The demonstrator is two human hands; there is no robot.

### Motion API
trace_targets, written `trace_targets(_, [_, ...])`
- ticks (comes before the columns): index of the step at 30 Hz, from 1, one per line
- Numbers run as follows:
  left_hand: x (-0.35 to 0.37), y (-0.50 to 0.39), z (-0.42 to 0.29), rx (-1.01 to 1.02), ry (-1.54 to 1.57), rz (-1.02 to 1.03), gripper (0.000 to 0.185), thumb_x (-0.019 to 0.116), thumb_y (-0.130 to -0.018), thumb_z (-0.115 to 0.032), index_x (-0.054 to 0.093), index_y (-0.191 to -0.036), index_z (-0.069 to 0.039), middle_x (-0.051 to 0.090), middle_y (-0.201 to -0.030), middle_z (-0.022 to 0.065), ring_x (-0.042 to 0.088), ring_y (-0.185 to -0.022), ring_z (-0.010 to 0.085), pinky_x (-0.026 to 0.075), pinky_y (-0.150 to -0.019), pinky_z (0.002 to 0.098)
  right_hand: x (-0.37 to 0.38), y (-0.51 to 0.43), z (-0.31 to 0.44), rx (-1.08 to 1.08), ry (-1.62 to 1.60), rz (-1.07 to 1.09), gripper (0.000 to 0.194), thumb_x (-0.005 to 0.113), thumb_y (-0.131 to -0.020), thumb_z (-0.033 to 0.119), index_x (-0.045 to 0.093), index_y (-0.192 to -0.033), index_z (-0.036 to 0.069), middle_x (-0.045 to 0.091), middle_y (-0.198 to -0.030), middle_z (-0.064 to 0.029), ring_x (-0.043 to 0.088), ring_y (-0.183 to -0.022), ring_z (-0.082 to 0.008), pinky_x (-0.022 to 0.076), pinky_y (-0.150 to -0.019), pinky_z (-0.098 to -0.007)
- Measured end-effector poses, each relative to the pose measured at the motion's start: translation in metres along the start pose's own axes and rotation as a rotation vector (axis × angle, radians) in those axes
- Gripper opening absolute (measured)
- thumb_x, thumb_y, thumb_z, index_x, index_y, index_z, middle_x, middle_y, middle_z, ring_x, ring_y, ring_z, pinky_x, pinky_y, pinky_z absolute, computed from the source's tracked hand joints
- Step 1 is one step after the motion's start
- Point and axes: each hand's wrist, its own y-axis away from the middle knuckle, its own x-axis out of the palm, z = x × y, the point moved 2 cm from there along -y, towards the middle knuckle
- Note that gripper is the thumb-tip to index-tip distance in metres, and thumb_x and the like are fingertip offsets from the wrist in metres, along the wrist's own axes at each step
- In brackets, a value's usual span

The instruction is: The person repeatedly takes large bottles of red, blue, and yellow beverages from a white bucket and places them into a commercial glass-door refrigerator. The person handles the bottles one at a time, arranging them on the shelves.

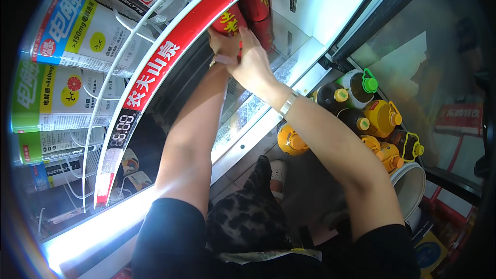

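Observation:
Inside a lit drinks cooler, both my hands reach in beneath a curved shelf front. My left hand [224, 48] has its fingers around a red drink can [229, 21] with yellow writing. From the other side, my right hand [251, 57] grips the same can, its fingers partly covering it. The can's lower part is hidden by the hands. Just beyond stands another red can [256, 4], close to the cooler's white side wall [298, 4]. A further red shape [263, 33] shows below it, perhaps a reflection.
White wire rails [128, 38] hold several electrolyte drink bottles [89, 38] at upper left. A red label strip [155, 71] curves over my left forearm. On the floor at right stand several large bottles [381, 118] and a white bucket [410, 186], near a glass door [438, 66].

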Motion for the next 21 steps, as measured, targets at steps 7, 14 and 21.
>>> trace_targets(7, [0.011,-0.013,-0.034,-0.049,0.022,0.056,0.117,0.099,-0.061,-0.031,0.022,-0.140,0.008,0.055,-0.135,0.0246,0.059,-0.122,0.0325,0.050,-0.106,0.0397,-0.153,0.117,0.006,-0.045,0.127,0.419,0.051,0.077,-0.082,0.007,0.059,-0.129,0.001,0.061,-0.131,-0.0189,0.063,-0.119,-0.0321,0.0555,-0.092,-0.0351])
trace_targets(14, [-0.053,0.174,-0.080,0.060,-0.199,0.174,0.072,0.090,-0.071,-0.030,0.054,-0.127,-0.003,0.060,-0.122,0.0172,0.058,-0.117,0.0341,0.047,-0.103,0.0425,-0.278,0.204,0.068,0.343,0.110,0.667,0.029,0.068,-0.085,-0.012,0.067,-0.112,-0.002,0.070,-0.105,-0.0108,0.071,-0.097,-0.0183,0.0577,-0.086,-0.0287])
trace_targets(21, [-0.323,0.393,-0.167,0.186,0.044,0.588,0.033,0.078,-0.087,-0.022,0.068,-0.114,-0.006,0.071,-0.111,0.0093,0.067,-0.103,0.0231,0.054,-0.088,0.0367,-0.285,0.235,0.048,0.307,-0.011,0.732,0.019,0.064,-0.097,-0.001,0.064,-0.116,-0.004,0.070,-0.105,-0.0070,0.067,-0.094,-0.0114,0.0519,-0.084,-0.0248])
